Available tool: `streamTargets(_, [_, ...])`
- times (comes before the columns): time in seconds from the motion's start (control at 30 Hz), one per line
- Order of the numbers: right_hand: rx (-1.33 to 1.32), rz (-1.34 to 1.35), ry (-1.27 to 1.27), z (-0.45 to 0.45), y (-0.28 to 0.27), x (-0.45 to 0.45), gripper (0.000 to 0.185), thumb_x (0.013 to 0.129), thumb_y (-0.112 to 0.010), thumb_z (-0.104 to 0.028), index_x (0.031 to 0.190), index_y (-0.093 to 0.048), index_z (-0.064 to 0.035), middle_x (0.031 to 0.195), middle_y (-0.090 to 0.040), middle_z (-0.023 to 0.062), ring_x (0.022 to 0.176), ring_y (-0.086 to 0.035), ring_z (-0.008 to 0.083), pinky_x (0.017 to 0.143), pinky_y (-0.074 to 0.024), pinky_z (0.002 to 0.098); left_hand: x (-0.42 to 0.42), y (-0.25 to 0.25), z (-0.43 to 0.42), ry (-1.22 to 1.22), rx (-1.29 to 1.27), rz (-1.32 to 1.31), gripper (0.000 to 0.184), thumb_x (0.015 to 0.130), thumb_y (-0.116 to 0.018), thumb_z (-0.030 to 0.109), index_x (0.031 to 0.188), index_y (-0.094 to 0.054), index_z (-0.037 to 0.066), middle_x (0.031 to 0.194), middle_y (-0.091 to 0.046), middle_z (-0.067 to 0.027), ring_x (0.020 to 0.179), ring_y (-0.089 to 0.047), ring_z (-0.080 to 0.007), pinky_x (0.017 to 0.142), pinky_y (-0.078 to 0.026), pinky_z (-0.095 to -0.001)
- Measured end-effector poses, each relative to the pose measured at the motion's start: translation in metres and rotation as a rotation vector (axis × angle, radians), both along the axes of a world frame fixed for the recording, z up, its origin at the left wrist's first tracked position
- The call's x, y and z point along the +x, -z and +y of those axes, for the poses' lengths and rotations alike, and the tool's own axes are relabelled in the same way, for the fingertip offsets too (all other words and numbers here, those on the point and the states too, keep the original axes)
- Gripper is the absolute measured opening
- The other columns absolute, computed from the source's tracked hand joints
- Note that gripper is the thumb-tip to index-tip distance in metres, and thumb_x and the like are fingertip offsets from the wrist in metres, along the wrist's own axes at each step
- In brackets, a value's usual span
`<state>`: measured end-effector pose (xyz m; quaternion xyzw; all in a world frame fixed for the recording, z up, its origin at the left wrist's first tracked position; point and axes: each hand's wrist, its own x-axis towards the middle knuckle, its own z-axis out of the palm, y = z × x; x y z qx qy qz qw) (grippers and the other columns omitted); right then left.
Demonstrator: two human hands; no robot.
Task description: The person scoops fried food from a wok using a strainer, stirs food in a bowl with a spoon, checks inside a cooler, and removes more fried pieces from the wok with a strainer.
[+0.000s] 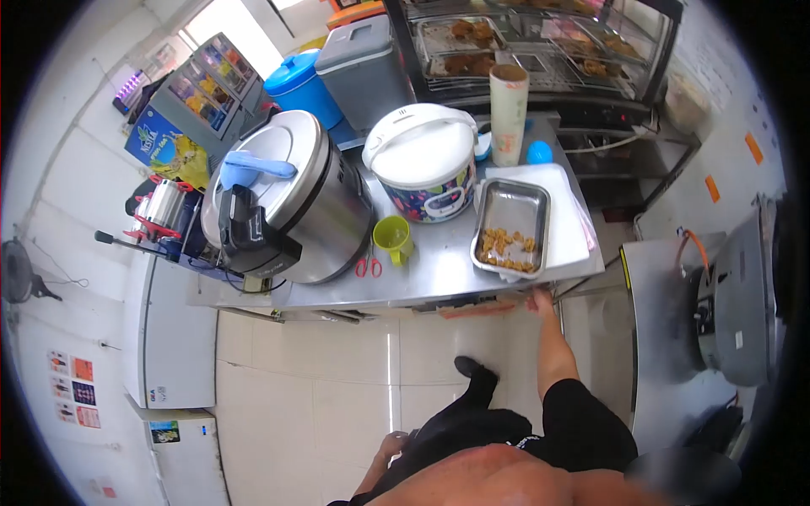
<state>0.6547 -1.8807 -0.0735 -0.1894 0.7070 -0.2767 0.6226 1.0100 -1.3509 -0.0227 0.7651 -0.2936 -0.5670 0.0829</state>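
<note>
My right hand point(538, 300) is at the front edge of the steel table point(405, 285), just below a metal tray point(515, 187) of small browned food pieces point(504, 246). Its fingers are partly hidden under the edge, so what they touch cannot be made out. Low by my body is my left hand point(393, 444), beside the dark clothing; its fingers are too small and partly covered to read. The tray rests on a white board point(567, 211). To its left are a green mug point(391, 239) and red-handled scissors point(369, 267).
A large steel cooker point(337, 228) with a blue scoop point(261, 166) on its lid stands at the left. A patterned rice cooker point(426, 181) and a paper-like roll point(508, 118) are behind. A glass food warmer point(540, 63) sits at the back; a steel counter point(662, 337) flanks the right.
</note>
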Motion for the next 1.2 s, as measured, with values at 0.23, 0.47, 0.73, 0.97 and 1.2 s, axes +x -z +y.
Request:
streamTargets(0.23, [-0.144, 0.065, 0.231, -0.013, 0.048, -0.001, 0.017, 0.086, -0.053, -0.023, 0.101, -0.054, -0.0152, 0.08, -0.057, 0.0022, 0.057, -0.054, 0.0141, 0.041, -0.0466, 0.03, -0.012, 0.004, -0.098, -0.195, -0.057, 0.091, 0.03, 0.082, -0.058, 0.025, 0.097, -0.062, 0.0, 0.077, -0.066, -0.0088, 0.071, -0.061, -0.0167, 0.066, -0.049, -0.03])
streamTargets(0.47, [-0.274, 0.022, 0.334, -0.025, 0.045, -0.017, 0.02, 0.083, -0.057, -0.021, 0.103, -0.054, -0.0172, 0.087, -0.059, -0.0007, 0.064, -0.054, 0.0112, 0.042, -0.0384, 0.0244, -0.004, 0.018, -0.156, -0.176, -0.076, 0.101, 0.032, 0.082, -0.056, 0.029, 0.1, -0.062, 0.003, 0.078, -0.065, -0.0082, 0.067, -0.06, -0.0157, 0.061, -0.048, -0.0293])
streamTargets(0.73, [-0.348, -0.19, 0.243, 0.0, -0.018, -0.01, 0.025, 0.091, -0.047, -0.019, 0.114, -0.049, -0.0096, 0.098, -0.06, 0.0052, 0.08, -0.06, 0.0173, 0.064, -0.0529, 0.0348, -0.003, 0.022, -0.195, -0.148, -0.071, 0.092, 0.035, 0.08, -0.057, 0.031, 0.096, -0.063, 0.0, 0.074, -0.064, -0.0117, 0.061, -0.062, -0.0179, 0.052, -0.048, -0.0286])
streamTargets(0.97, [-0.328, -0.048, -0.03, 0.048, -0.032, -0.025, 0.028, 0.085, -0.048, -0.011, 0.11, -0.049, 0.0018, 0.097, -0.06, 0.0123, 0.08, -0.061, 0.0232, 0.067, -0.0536, 0.0368, -0.012, 0.086, -0.231, 0.022, -0.244, 0.062, 0.043, 0.082, -0.053, 0.04, 0.099, -0.062, 0.002, 0.086, -0.064, -0.0202, 0.082, -0.062, -0.0327, 0.073, -0.049, -0.0392])
streamTargets(1.2, [-0.465, 0.418, -0.727, 0.108, -0.109, -0.045, 0.031, 0.083, -0.051, -0.025, 0.095, -0.059, 0.0025, 0.077, -0.061, 0.0206, 0.069, -0.06, 0.0291, 0.064, -0.0455, 0.0381, -0.061, 0.011, -0.27, -0.123, -0.239, 0.232, 0.054, 0.089, -0.043, 0.046, 0.124, -0.045, 0.006, 0.111, -0.054, -0.0161, 0.093, -0.055, -0.0281, 0.078, -0.045, -0.0369])
